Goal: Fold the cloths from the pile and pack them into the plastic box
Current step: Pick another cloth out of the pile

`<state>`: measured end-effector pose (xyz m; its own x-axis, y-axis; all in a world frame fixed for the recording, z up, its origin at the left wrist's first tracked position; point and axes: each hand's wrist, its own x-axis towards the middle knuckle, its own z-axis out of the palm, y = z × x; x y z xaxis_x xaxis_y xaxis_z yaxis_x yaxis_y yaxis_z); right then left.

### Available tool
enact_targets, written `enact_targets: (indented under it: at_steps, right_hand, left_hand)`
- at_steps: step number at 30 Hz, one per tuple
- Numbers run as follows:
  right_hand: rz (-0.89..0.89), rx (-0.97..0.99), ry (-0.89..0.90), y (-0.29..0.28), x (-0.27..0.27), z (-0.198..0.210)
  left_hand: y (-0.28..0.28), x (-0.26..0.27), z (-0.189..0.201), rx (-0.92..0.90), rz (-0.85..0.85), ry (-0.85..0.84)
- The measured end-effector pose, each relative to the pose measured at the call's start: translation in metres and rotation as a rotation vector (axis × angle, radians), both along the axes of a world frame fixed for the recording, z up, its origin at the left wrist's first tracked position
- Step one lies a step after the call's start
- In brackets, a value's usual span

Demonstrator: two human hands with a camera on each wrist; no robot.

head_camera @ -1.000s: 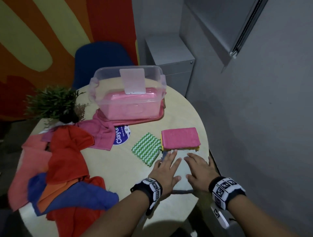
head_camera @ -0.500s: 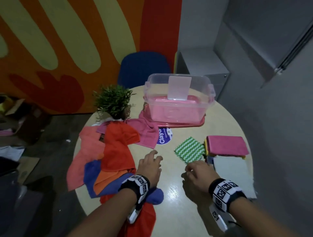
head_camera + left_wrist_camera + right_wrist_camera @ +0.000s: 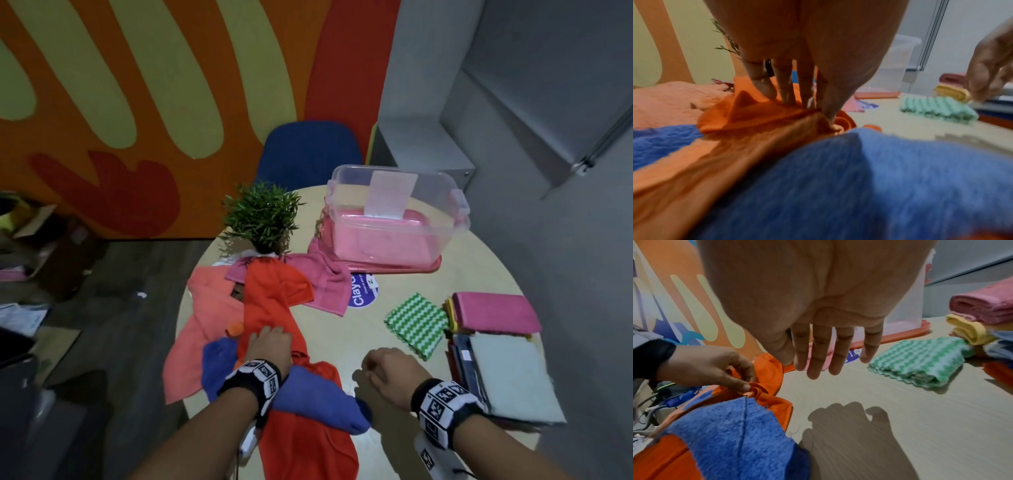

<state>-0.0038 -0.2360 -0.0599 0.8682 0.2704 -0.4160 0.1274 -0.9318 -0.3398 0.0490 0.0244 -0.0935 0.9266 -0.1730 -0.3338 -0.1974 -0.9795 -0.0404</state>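
The pile lies on the left of the round table [image 3: 342, 342]: an orange cloth [image 3: 270, 301] on top, a blue cloth [image 3: 318, 401], a salmon one [image 3: 202, 329] and a pink one [image 3: 325, 284]. My left hand [image 3: 269, 342] pinches a bunched fold of the orange cloth [image 3: 760, 116] between thumb and fingers [image 3: 740, 382]. My right hand [image 3: 383, 368] hovers over bare table to the right of the pile, its fingers [image 3: 813, 356] straight and holding nothing. The clear plastic box [image 3: 459, 212] stands at the back with something pink inside.
Folded cloths lie at the right edge: a green zigzag one [image 3: 416, 323], a pink one [image 3: 493, 313] on a yellow one, and a pale grey one [image 3: 510, 377] on top of darker ones. A potted plant [image 3: 262, 214] stands behind the pile. A blue chair [image 3: 308, 150] is beyond the table.
Both hands have left the folded pale grey cloth at the right. The left hand moved over to the pile and took hold of the orange cloth. The right hand followed leftward.
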Motion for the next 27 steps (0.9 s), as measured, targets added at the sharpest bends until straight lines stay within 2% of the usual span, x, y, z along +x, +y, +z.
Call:
enact_targets:
  at_steps: [2,4,7,11,13,16,19,22,27]
  right_hand:
    - [-0.004,0.07,-0.012,0.007,0.003,0.007]
    - [-0.021,0.165,-0.053,0.018,0.007,0.016]
    - [-0.079,0.354,-0.139,0.038,0.017,0.032]
    - [-0.133,0.466,-0.372,0.052,0.042,0.055]
    - [-0.163,0.419,-0.475,0.048,0.052,0.072]
    - [-0.211,0.367,-0.557,0.033,0.06,0.093]
    - [-0.213,0.323,-0.627,0.015,0.066,0.11]
    - [-0.229,0.241,-0.672,-0.005,0.072,0.124]
    - [-0.29,0.154,-0.811,-0.05,0.076,0.149]
  left_hand:
    - [-0.007,0.004,0.014,-0.116,0.023,-0.003]
    - [-0.014,0.008,0.033,-0.326,0.015,-0.029]
    - [-0.025,0.009,0.066,-0.606,-0.102,-0.045]
    - [-0.034,0.017,0.112,-0.78,-0.262,-0.126]
    - [-0.032,0.027,0.13,-0.757,-0.327,-0.149]
    - [-0.023,0.044,0.149,-0.528,-0.394,-0.214]
    - [-0.016,0.058,0.168,-0.427,-0.332,-0.28]
    - [-0.02,0.068,0.188,-0.477,-0.283,-0.347]
    - [-0.023,0.076,0.218,-0.68,-0.234,-0.518]
